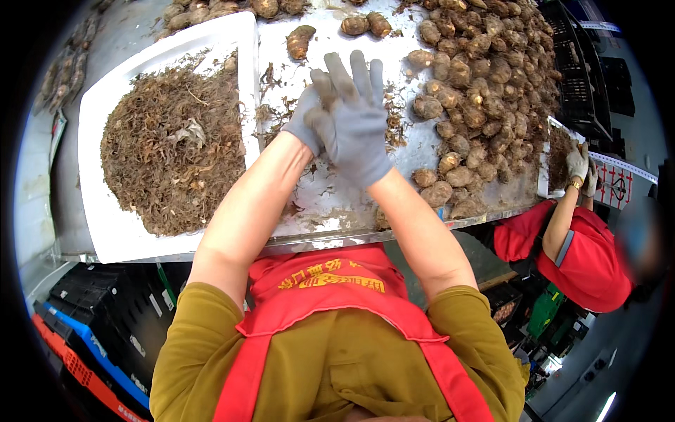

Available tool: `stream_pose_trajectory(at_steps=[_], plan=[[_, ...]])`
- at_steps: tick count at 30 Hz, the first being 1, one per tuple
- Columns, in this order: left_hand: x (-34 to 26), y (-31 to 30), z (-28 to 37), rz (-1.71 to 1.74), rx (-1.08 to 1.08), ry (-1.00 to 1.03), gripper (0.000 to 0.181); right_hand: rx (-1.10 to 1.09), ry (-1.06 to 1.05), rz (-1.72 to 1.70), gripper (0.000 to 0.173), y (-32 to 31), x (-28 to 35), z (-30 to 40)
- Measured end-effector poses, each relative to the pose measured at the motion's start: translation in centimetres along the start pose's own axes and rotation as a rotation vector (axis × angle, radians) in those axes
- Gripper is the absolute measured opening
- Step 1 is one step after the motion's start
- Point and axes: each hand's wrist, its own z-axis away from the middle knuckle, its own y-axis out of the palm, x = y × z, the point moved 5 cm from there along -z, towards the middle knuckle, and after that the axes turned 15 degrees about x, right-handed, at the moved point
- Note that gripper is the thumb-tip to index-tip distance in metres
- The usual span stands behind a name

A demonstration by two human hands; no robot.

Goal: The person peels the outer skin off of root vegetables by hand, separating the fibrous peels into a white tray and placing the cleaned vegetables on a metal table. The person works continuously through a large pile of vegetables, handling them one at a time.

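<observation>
Both hands wear grey gloves with brown dirt on them. My right hand [353,121], its fingers stretched and spread, lies over my left hand [311,113], whose palm and fingers are partly hidden behind it. Whether something is between them cannot be seen. Under them is a metal table [337,203] strewn with brown fibres. A single taro corm [300,42] lies beyond my fingertips, with two more taros [366,24] farther right. To the right is a large heap of hairy taros [480,79]. On the left, a white foam box [100,221] holds brown fibrous peelings [174,153].
More taros [195,13] lie at the far left edge. Black crates [575,68] stand beyond the heap. A co-worker in red [580,258] with gloved hands is at a small white tray [543,174] on the right. Stacked crates [111,316] stand below the table at left.
</observation>
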Motion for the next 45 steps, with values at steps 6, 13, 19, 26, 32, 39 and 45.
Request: stream_pose_trajectory(at_steps=[6, 13, 19, 26, 32, 39, 45], plan=[[-1.7, -0.9, -0.9, -0.067, -0.015, -0.022, 0.039, 0.067, -0.099, -0.182, 0.034, 0.9, 0.4, 4.6], [-1.2, -1.2, -1.5, 0.078, 0.317, -0.062, 0.034, -0.219, 0.157, -0.622, 0.022, -4.4, -5.2, 3.4], [-0.8, 3.1, 0.6, -0.482, -0.046, -0.202, 0.056, 0.040, 0.102, -0.140, 0.048, -4.4, -4.5, 0.5], [0.5, 2.3, 0.0, -1.378, 0.175, 0.267, 0.066, 0.446, 0.377, 0.036, 0.036, -3.9, -5.5, 1.4], [-0.1, 2.5, 0.3, -1.283, 0.045, -0.054, 0.056, 0.568, 0.362, -0.309, 0.048, -5.4, -7.1, 1.6], [-0.1, 1.8, -0.6, -1.190, -0.006, 0.143, 0.030, 0.218, 0.511, -0.628, 0.030, -6.7, -17.1, -8.2], [-0.1, 4.3, 0.2, -1.071, 0.040, -0.078, 0.035, 0.231, 0.053, -0.804, 0.040, -13.9, -15.4, -10.4]])
